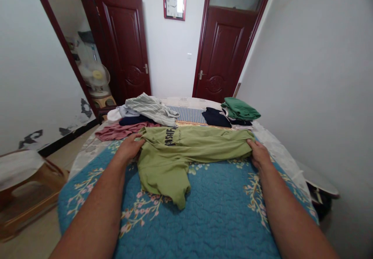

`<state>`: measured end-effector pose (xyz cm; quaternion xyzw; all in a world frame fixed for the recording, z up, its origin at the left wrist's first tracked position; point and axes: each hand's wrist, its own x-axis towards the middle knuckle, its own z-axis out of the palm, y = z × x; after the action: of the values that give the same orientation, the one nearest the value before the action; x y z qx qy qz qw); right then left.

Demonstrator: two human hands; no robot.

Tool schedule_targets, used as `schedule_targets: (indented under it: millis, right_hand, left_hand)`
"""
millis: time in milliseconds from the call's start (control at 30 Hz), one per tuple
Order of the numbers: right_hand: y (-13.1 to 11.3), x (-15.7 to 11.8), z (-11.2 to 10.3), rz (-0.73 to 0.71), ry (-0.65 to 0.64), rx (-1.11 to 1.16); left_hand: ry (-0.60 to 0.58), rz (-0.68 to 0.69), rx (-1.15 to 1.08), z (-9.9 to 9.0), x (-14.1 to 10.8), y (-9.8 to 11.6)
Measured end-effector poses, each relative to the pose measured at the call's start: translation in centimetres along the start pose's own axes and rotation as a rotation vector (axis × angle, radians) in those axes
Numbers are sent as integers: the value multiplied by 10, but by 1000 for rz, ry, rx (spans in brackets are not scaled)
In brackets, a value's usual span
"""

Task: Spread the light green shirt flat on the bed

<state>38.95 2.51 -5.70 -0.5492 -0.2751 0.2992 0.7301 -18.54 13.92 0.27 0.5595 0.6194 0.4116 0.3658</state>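
A light green T-shirt point(201, 144) with dark lettering lies partly folded across the table, one sleeve hanging toward me. My left hand point(131, 148) grips its left end near the shoulder, fingers closed on the fabric. At the opposite end my right hand point(258, 152) pinches the right edge of the same shirt. Under the shirt spreads a blue quilted cloth point(215, 208) printed with pink blossom branches. The fingertips of both hands are partly hidden by the cloth they hold.
Behind my left hand is a loose heap with a striped shirt point(154, 109) and a pink garment point(122, 130). At the back right sit folded dark clothes point(217, 117) and a green garment point(241, 108). A stool point(32, 181) stands left; a round-topped object point(322, 185) is right.
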Motion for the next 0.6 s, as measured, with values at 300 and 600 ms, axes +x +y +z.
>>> schedule_targets:
  millis: [300, 600]
  right_hand:
    - [-13, 10, -3, 72, 36, 325]
    - [-8, -2, -1, 9, -10, 70]
  left_hand:
    - [68, -9, -943, -2, 5, 13]
    - [-63, -22, -216, 17, -5, 4]
